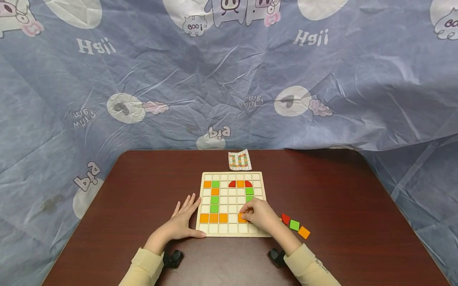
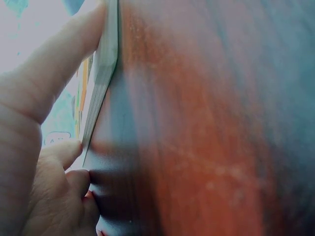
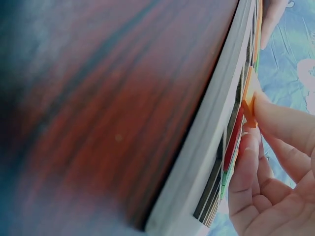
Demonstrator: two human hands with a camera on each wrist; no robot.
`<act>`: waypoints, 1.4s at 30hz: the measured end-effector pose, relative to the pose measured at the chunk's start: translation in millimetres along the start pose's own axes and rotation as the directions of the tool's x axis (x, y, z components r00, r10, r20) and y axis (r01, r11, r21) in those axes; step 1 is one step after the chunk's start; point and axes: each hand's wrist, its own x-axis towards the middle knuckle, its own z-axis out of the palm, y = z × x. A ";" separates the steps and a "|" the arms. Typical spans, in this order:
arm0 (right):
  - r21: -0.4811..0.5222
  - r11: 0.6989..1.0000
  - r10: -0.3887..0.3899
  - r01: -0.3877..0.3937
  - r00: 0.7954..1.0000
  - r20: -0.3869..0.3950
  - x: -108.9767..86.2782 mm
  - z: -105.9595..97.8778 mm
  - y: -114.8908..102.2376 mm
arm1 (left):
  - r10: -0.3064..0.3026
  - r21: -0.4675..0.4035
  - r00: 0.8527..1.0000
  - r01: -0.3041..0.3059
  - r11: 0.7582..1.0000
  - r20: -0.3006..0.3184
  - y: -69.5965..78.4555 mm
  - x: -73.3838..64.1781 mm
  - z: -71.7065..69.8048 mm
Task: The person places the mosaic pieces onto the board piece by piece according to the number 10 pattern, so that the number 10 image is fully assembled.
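A cream grid board (image 1: 232, 232) lies on the table, holding orange, green and red tiles in some of its cells. My left hand (image 1: 182, 222) rests at its left side with fingers spread; the fingertips are at the left edge and the thumb (image 2: 54, 64) lies on the front corner. Between thumb and fingers my right hand (image 1: 260, 214) pinches an orange square tile (image 3: 249, 96), slightly tilted, at a cell in the second row from the front. Next to that tile a red tile (image 3: 233, 142) shows in the right wrist view. My right hand hides several cells behind it.
Right of the board lie a loose red tile (image 1: 285, 218), a green square tile (image 1: 294, 225) and an orange square tile (image 1: 304, 232); another orange piece is mostly hidden by the right wrist. Behind the board is a printed pattern card (image 1: 240, 160). A patterned blue cloth (image 1: 222, 79) hangs beyond the table.
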 end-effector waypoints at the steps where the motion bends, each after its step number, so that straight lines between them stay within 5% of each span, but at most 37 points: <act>1: -0.009 1.000 -0.005 0.005 1.000 -0.005 0.0 0.4 -0.1 | 0.001 0.000 1.000 -0.001 1.000 0.000 0.0 0.0 0.0; 10: -0.025 0.999 -0.039 0.039 0.999 -0.020 -1.1 2.2 0.6 | 0.007 0.005 1.000 -0.007 1.000 -0.001 0.4 -0.4 -0.1; 21: 0.152 0.985 0.093 -0.086 0.995 -0.039 -5.5 -21.1 9.3 | 0.003 0.000 1.000 -0.003 1.000 -0.003 0.2 0.0 -0.2; 29: 0.164 0.981 0.128 -0.109 0.985 -0.112 -14.2 -43.7 31.2 | 0.000 0.006 1.000 0.000 1.000 0.002 -0.2 0.1 0.1; 42: 0.141 0.976 0.179 -0.165 0.980 -0.091 -33.6 -65.2 64.1 | 0.006 0.002 1.000 -0.006 1.000 0.004 0.5 -0.3 -0.7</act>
